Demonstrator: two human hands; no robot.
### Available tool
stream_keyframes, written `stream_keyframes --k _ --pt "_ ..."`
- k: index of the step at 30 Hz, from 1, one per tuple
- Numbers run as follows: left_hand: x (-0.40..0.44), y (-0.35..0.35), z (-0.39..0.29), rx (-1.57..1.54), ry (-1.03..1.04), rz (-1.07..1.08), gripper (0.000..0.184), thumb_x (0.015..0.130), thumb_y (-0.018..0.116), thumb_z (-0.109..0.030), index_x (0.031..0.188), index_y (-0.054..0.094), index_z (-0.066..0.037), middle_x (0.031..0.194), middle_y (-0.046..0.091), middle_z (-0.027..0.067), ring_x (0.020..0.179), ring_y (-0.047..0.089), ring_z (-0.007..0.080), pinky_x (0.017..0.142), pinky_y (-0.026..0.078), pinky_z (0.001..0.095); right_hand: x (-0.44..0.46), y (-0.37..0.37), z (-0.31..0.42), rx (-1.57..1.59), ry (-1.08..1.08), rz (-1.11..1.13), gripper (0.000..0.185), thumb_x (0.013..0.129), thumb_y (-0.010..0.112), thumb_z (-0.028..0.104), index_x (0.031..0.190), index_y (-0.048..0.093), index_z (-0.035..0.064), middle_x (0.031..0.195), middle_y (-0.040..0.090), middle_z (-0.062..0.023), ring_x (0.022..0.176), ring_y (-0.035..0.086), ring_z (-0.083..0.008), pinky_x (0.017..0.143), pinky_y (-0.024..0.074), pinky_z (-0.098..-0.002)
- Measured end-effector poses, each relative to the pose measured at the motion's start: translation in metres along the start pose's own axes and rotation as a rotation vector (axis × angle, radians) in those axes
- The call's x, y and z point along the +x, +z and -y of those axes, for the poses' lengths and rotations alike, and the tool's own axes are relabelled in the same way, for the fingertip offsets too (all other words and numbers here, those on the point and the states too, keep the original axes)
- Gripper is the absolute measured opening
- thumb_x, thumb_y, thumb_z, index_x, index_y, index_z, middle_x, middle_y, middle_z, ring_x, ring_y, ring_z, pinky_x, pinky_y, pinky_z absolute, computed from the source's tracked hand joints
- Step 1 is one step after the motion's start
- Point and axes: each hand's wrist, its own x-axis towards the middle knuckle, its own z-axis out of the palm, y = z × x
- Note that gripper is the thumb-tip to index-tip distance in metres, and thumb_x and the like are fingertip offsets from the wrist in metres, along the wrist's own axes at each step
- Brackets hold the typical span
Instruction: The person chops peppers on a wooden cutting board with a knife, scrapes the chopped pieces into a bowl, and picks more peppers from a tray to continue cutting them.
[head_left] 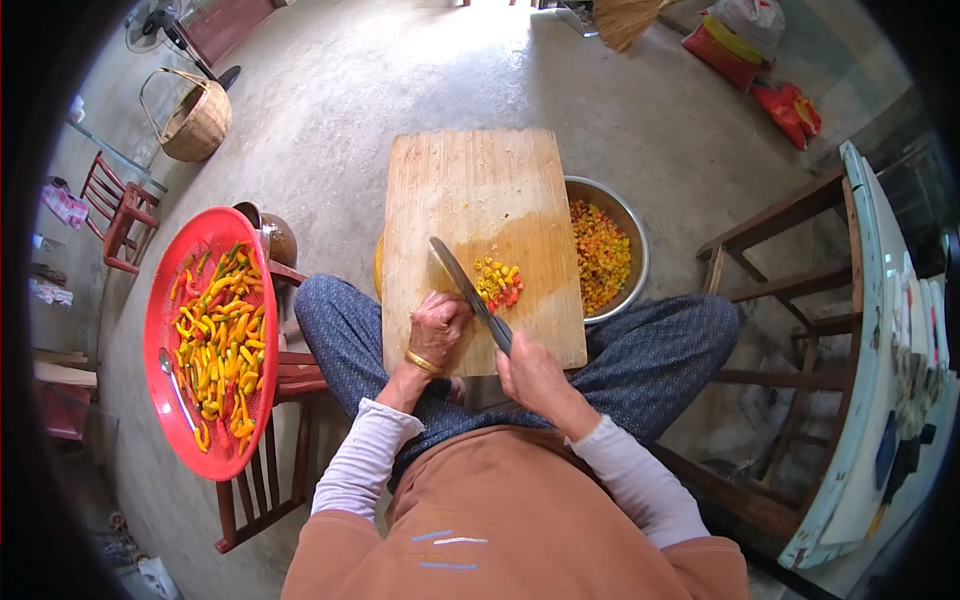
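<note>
In the head view my right hand [535, 372] is wrapped around the handle of a kitchen knife [462, 280]. Its dark blade slants up and left across a wooden cutting board [470, 175]. My left hand [438, 322], with a gold-coloured bangle on the wrist, rests on the board close to the blade's left side. Its fingers are curled in, and whatever they hold is hidden. Just right of the blade lies a small heap of chopped yellow and red peppers [497, 282]. Wet patches darken the wood around the heap.
A metal basin [640, 240] of chopped peppers [600, 255] stands right of the board. Whole peppers [225, 330] and a spoon [178, 385] lie on a red tray [160, 300] over a wooden chair [262, 490]. A pale-topped table [850, 420] is at right, a wicker basket [197, 122] at back left.
</note>
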Motion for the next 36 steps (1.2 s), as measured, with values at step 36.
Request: stream_keyframes --k 36 --pt "0.013 0.011 -0.003 0.134 -0.065 -0.047 0.007 0.072 0.068 -0.008 0.075 0.065 -0.003 0.075 0.061 0.0119 0.074 0.056 0.0298 0.069 0.044 0.0378 -0.038 -0.031 -0.012 -0.085 0.035 0.031 0.026 0.084 0.058 0.019 0.089 0.044 -0.0024 0.064 0.058 -0.0268 0.063 0.060 -0.0458 0.057 0.0480 -0.0525"
